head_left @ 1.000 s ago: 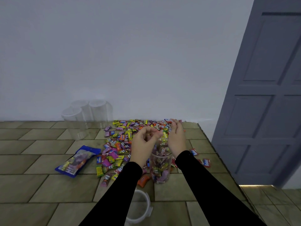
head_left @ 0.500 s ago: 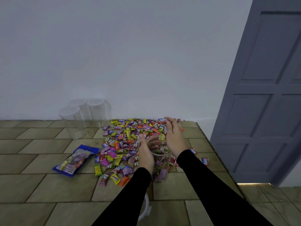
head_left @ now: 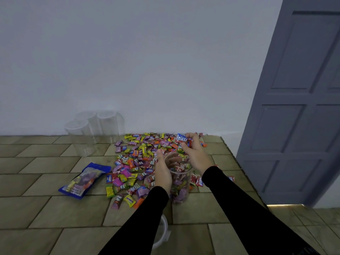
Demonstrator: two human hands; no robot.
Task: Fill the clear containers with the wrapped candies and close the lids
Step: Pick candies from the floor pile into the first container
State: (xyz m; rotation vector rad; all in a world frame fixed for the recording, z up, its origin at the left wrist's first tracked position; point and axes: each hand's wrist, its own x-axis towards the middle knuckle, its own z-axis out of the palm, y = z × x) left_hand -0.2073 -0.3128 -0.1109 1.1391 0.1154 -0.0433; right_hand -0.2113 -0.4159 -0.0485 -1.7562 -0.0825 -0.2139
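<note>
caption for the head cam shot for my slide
Left hand steadies a clear container while the right hand lifts wrapped candies from the pile.

My black sleeves, a red and blue candy, pile of candies in purple, yellow, orange, pink, a blue bag, olive-brown tiled tabletop, grey-blue panelled door, pale wall

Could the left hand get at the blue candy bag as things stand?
Probably yes: the left hand only holds the jar, and the blue bag lies uncovered to its left.
</note>
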